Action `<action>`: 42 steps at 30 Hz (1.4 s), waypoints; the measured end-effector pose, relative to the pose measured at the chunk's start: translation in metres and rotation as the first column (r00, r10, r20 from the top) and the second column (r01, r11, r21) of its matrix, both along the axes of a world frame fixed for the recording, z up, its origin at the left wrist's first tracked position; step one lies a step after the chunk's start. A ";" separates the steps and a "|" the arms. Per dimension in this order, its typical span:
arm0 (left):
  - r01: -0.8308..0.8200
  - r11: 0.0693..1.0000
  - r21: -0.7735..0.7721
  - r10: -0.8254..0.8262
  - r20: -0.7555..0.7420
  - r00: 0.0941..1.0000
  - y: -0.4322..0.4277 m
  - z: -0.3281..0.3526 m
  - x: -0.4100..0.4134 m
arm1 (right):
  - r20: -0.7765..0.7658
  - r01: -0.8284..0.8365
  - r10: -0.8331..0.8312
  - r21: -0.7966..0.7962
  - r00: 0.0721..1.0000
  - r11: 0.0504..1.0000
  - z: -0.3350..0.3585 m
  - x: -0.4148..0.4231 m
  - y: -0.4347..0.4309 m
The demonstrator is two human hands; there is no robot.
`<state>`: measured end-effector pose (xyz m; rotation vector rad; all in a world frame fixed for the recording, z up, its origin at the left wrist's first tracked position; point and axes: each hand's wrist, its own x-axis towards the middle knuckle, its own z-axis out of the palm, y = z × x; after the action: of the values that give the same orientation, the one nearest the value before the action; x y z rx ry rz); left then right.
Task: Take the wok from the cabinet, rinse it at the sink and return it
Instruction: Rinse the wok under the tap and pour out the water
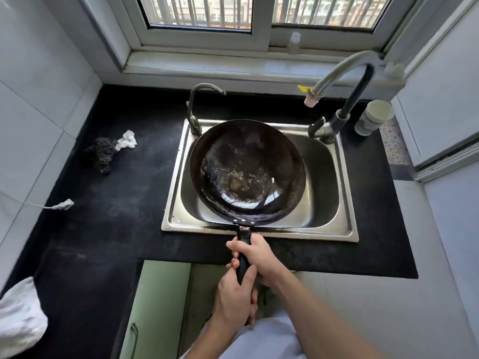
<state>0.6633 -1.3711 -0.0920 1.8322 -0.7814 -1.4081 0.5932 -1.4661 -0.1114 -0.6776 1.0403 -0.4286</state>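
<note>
Sitting over the sink (348,203), the wok (247,172) lies at 12 o'clock from the grip, and its handle (243,264) runs straight from 12 to 6. Both hands are wrapped tight round that handle. The right hand (259,252) is forward, nearer the bowl, and the left hand (234,299) is behind it at the end. The faucet (337,99) stands at 1 o'clock, its spout beyond the rim, so rinsing probably calls for a shift that way.

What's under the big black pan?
The round black metal wok is held over the rectangular stainless steel sink. Its shiny basin wall shows on the right; the wok covers most of the bottom.
</note>
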 end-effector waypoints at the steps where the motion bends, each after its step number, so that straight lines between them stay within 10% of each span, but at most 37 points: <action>1: 0.010 1.000 0.006 -0.009 -0.004 1.000 -0.001 -0.001 -0.002 | -0.007 0.018 -0.018 0.003 1.000 1.000 0.000 -0.003 0.000; 42: 0.010 1.000 0.026 -0.001 -0.302 0.953 -0.021 0.006 -0.035 | -0.147 0.010 -0.010 -0.004 0.989 1.000 -0.008 -0.046 -0.017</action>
<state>0.6279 -1.3916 -0.0860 1.5820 -0.6126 -1.6597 0.5475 -1.4835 -0.1191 -0.7155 1.1827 -0.3934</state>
